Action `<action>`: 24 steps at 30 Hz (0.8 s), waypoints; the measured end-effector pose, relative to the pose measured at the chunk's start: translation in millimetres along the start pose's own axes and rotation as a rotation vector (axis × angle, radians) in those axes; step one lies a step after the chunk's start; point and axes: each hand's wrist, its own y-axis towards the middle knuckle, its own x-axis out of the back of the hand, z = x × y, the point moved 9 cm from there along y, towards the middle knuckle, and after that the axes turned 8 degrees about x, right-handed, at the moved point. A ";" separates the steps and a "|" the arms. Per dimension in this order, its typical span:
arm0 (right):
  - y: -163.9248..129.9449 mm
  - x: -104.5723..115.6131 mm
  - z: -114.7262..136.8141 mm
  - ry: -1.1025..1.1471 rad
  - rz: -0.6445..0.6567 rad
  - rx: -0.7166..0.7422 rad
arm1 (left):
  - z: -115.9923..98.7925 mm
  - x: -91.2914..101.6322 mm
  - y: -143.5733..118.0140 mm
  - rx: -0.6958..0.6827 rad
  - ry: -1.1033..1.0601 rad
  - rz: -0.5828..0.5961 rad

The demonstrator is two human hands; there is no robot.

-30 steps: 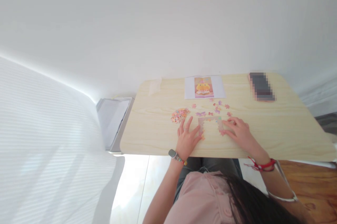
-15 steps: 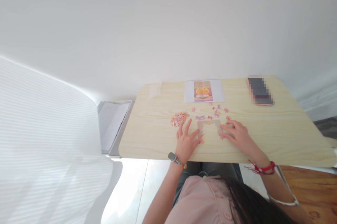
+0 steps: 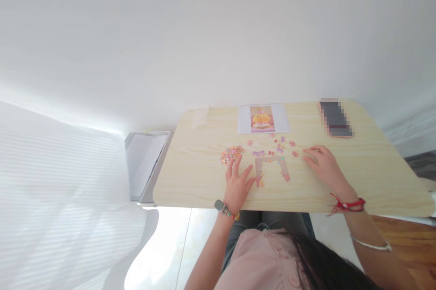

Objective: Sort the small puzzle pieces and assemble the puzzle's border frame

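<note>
A partly joined jigsaw puzzle border (image 3: 268, 160) lies on the table, with a top edge and two sides. My left hand (image 3: 237, 185) rests just left of it, fingers apart, holding nothing. Its fingertips are near a heap of puzzle pieces (image 3: 231, 154). To the right of the border, my right hand (image 3: 322, 164) hovers low with its fingers stretched out and nothing visible in them. Closest to its fingertips is a loose pink piece (image 3: 295, 154). Several more loose pieces (image 3: 279, 147) are scattered above the border.
A printed reference picture (image 3: 262, 119) on white paper lies at the back of the wooden table (image 3: 357, 176). At the back right is a phone (image 3: 337, 117), and at the back left a pale sheet (image 3: 200, 116). Papers (image 3: 146, 158) sit in a tray beside the table.
My right hand has let go of the border's right side and moved right, away from it. My left hand has drawn slightly left off the border's left side.
</note>
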 end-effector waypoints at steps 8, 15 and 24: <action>20.0 -13.5 18.2 0.105 0.073 0.036 | 4.2 3.6 -3.8 -0.037 -0.039 -0.049; 4.0 0.5 34.8 0.187 0.069 0.080 | 3.8 5.4 -5.9 -0.038 -0.048 -0.054; -21.7 -0.5 62.6 0.151 0.195 0.222 | -7.8 4.0 -6.0 -0.055 -0.078 -0.050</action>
